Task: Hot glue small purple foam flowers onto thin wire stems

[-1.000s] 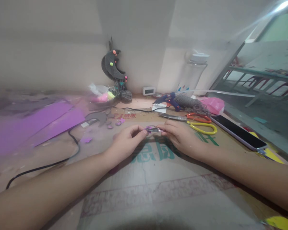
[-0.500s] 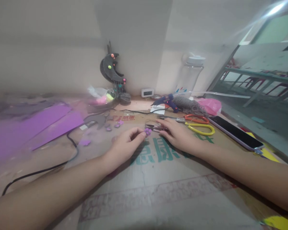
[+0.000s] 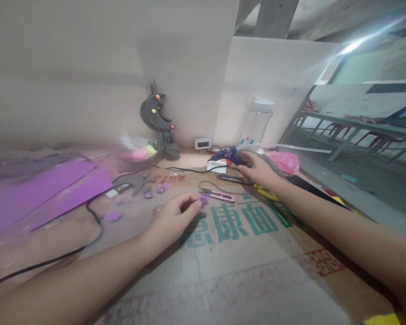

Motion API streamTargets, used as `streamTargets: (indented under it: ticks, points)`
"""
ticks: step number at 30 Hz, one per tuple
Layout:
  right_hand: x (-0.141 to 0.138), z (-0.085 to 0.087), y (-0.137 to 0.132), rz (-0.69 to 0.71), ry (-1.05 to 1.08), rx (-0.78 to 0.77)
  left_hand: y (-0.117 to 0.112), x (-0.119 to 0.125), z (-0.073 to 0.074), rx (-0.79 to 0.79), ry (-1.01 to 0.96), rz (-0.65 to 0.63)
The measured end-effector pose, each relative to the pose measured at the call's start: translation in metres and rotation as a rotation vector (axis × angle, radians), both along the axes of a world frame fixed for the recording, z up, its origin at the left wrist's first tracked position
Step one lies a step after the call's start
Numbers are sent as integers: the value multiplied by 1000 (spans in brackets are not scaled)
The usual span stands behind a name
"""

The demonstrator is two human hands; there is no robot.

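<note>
A small purple flower cut-out [image 3: 204,199] is pinched between the thumb and forefinger of my left hand [image 3: 176,216], just above the cardboard. Beside it lie pink-handled thread snips [image 3: 220,195]. My right hand [image 3: 259,169] reaches to the back right, its fingers closed round the handle of a blue hot glue gun [image 3: 226,155]. The gun rests on the table over a white slip of paper [image 3: 218,166]; my fingers partly cover its handle. Scissors with yellow handles [image 3: 265,192] lie partly hidden under my right forearm.
Purple sheets [image 3: 71,198] and several small purple flowers [image 3: 161,188] lie left. A black cord [image 3: 47,262] crosses the table. Behind stand a dark crescent moon ornament [image 3: 155,113], a small clock [image 3: 203,143] and a clear bottle [image 3: 256,122]. A phone [image 3: 314,192] lies right.
My right hand has left the thread snips on the cardboard and moved back and right to the glue gun's handle. My left hand still holds the flower. The camera view has shifted slightly.
</note>
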State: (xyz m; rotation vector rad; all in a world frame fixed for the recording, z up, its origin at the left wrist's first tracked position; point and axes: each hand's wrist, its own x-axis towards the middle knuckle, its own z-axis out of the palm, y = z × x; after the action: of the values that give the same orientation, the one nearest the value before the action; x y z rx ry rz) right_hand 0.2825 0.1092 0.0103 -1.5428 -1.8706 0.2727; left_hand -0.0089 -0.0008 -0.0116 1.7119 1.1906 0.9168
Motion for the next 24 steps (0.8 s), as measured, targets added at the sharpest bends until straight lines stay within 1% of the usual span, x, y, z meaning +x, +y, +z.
streamTargets:
  ticks: [4, 8, 10, 12, 15, 18, 20, 21, 22, 23, 24]
  points:
    - [-2, 7, 25, -14, -86, -71, 1, -1, -1, 5, 42, 0]
    - [-13, 8, 45, -62, -171, -104, 1, -1, -1, 7, 43, 2]
    - [-19, 9, 48, -104, -205, -99, 1, -1, -1, 8, 49, 11]
    - [-23, 14, 45, -146, -220, -91, 1, -1, -1, 11, 56, 16]
    - [-26, 29, 25, -192, -212, -90, 1, -1, -1, 14, 46, 5]
    - [-28, 41, -8, -175, -165, -113, 0, 0, 0, 48, 36, 9]
    - [-30, 43, -34, -58, -17, -114, -1, 0, 0, 82, 43, 46]
    - [-32, 42, -47, -14, 56, -79, -2, 0, 1, 95, 50, 67]
    - [-34, 39, -60, 28, 116, -48, -3, 0, 1, 103, 56, 85]
    - [-35, 36, -72, 89, 142, -54, -3, 0, 2, 108, 60, 98]
    - [-36, 32, -83, 110, 186, -35, -4, 0, 2, 109, 62, 103]
